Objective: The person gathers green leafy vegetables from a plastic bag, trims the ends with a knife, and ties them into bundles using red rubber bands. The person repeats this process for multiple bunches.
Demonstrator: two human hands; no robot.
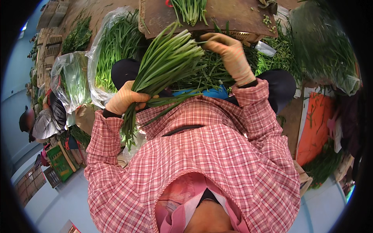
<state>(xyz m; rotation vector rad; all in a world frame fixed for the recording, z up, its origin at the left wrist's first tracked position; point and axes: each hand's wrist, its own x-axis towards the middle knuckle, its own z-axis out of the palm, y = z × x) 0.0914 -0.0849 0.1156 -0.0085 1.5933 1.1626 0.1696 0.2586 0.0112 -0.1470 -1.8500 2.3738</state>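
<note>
My left hand [128, 99], in a pale work glove, grips a large bunch of garlic chives [166, 61] around its leafy part. The white cut ends fan toward the upper right, and some leaves hang down below my fist. My right hand [228, 56], gloved too, is beside those stem ends. Its thumb and fingers pinch a thin pale strand at the bunch's edge; the fingertips are slightly blurred. Loose green leaves [215, 70] are heaped below the bunch, between my knees. Ahead, another bunch of chives [191, 11] lies on a brown board [157, 14], near a red band [168, 3].
Clear plastic bags [96, 58] of upright chives stand at left. More greens fill a large bag [323, 46] at right, near an orange sheet [316, 125]. A plastic crate [243, 36] supports the board. Another person [46, 122] is at far left, near a green crate [59, 163].
</note>
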